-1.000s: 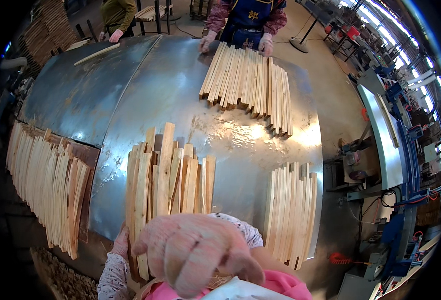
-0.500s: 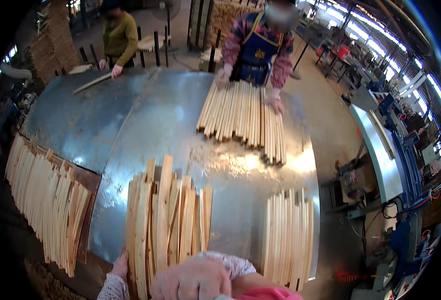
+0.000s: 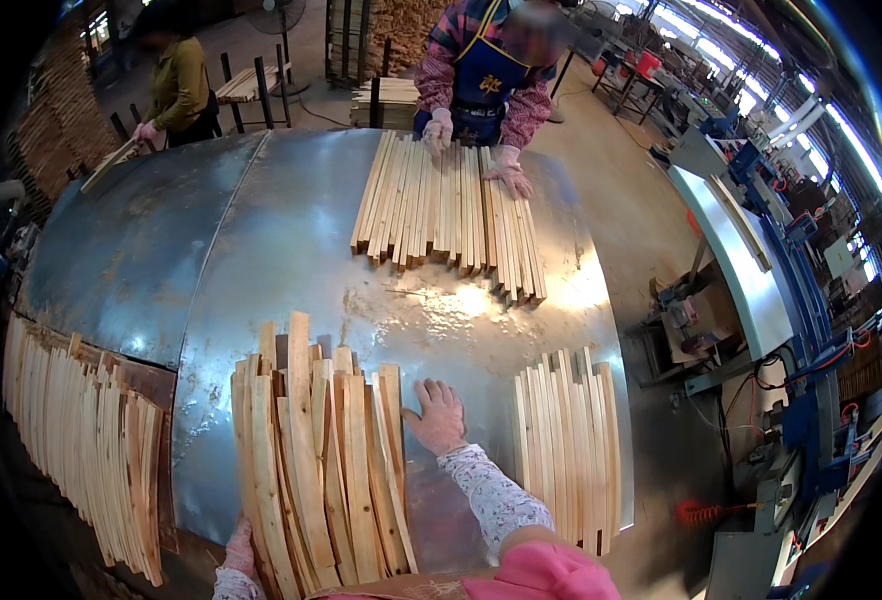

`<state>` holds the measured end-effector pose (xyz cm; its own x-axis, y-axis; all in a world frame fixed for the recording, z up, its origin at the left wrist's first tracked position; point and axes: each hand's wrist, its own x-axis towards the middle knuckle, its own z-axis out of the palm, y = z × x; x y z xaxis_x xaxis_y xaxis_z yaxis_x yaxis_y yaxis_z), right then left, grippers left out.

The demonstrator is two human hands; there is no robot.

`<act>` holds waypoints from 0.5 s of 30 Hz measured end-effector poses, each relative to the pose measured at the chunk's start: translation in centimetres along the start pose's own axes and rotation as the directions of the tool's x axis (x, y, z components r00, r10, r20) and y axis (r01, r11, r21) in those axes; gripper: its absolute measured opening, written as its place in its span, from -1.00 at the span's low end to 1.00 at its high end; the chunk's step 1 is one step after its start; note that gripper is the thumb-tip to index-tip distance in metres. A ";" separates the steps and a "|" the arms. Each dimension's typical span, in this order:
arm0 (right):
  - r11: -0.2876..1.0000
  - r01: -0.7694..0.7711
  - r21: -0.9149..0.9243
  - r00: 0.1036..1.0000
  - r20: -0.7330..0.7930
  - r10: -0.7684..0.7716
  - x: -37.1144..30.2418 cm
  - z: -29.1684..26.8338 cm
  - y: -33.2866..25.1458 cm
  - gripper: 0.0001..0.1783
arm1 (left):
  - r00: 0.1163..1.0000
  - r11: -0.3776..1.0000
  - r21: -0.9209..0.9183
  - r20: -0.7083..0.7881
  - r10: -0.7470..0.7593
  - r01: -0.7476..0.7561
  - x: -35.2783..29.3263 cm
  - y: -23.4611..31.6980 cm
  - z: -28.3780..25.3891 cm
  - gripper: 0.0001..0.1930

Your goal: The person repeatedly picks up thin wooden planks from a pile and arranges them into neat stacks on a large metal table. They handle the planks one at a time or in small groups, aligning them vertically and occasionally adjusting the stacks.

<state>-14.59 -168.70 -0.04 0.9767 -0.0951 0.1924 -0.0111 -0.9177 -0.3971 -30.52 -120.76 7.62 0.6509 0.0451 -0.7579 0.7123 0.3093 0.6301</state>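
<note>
A loose bundle of pale wooden strips [image 3: 306, 450] lies in front of me on the metal table, its far ends uneven and some strips resting over others. My left hand [image 3: 240, 548] is at the bundle's left side near its close end, fingers stretched along the outer strip and partly hidden. To the right of the bundle, my right hand [image 3: 436, 418] is spread flat with its thumb side by the outermost strip, holding nothing. A tidier row of wooden strips [image 3: 566, 450] lies further right.
The metal table [image 3: 291, 250] stretches away from me. Left lies a large stack of strips [image 3: 81, 440]. Across the table a co-worker in a blue apron [image 3: 481, 65] has both gloved hands on more strips [image 3: 441, 210]. Another person [image 3: 176, 90] handles a board. Blue machinery [image 3: 801, 300] stands right.
My right hand has moved from above the bundle's near end forward to its right side, fingers now spread. My left hand stays at the left side. The view has shifted slightly.
</note>
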 end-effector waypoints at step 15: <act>0.995 0.062 -0.083 0.998 -0.005 -0.063 -0.5 1.4 1.4 -0.30 | 0.920 0.814 0.480 -0.036 0.391 -0.327 4.5 0.9 1.6 -0.01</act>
<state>-14.80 -169.45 -1.92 0.9743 -0.0392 0.2216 0.0320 -0.9507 -0.3086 -26.57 -121.85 5.07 0.8677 0.1966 -0.4566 0.4928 -0.2191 0.8421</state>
